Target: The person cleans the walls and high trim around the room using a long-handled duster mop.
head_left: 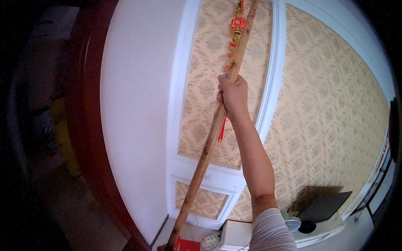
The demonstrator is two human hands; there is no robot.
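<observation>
My right hand (pixel 233 94) is closed around a long wooden pole (pixel 201 165) that slants from the bottom edge up to the top. A string of red and gold lantern ornaments (pixel 238 24) hangs beside the pole's upper part. It passes behind my right hand, and a red tassel (pixel 222 130) shows below. Whether the string touches the pole or hand is unclear. A sliver of my left hand (pixel 161 248) shows at the bottom edge, against the pole's lower part; most of it is out of view.
Behind stands a wall with patterned wallpaper (pixel 326 104) and white trim. A dark red door frame (pixel 90 125) is at left. Low at right are a dark screen (pixel 326 207), a small fan (pixel 293 224) and a white cabinet (pixel 236 235). A red object (pixel 189 245) and a power strip (pixel 212 237) lie low.
</observation>
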